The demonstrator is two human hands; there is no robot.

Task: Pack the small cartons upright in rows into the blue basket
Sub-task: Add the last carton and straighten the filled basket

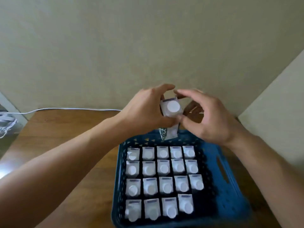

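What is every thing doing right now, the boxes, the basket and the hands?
Held carton: lifted above the basket, gripped by both hands.
Packed cartons: upright in rows, nearest row one short.
Blue basket: on the table, mostly filled.
Left hand: gripping the carton.
Right hand: pinching the carton.
White cable: lying along the table's far edge.

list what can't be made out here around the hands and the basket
- Head view: a second carton below the held carton; the hands cover its top, so who holds it is unclear.
- Right hand: its grip on the held carton is uncertain; fingertips only meet its edges.
- Carton labels: blurred, unreadable.
- Basket: near rim cut off by the bottom edge.
- Left hand: its fingers hide the carton's left side.
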